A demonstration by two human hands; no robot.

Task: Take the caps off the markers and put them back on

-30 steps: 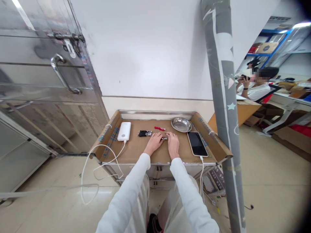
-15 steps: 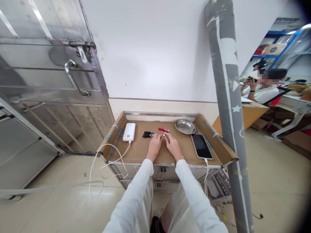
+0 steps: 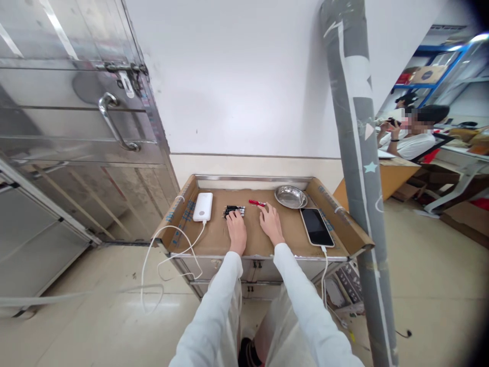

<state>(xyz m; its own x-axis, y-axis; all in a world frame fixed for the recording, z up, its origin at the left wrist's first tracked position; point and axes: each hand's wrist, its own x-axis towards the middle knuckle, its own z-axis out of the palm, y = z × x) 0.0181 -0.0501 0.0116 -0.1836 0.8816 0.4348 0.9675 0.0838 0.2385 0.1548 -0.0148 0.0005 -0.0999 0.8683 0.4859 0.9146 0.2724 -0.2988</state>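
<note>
Hands, joined over the table (image 3: 292,238) half a second ago, now stand apart, one to each pen group: my left hand (image 3: 237,230) rests on the black pens (image 3: 233,209), its hold indiscernible, while my right hand (image 3: 270,223) lies open, empty, fingertips beside the red pen (image 3: 255,203).

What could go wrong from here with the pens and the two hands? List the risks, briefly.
1. The black pens lie loose under the left hand; a nudge could roll them apart.
2. The right hand reaches by the red pen, close to the metal dish; a flick might send it there.
3. The phone has a cable hanging off the front edge of the cart; a knee could snag it.
</note>
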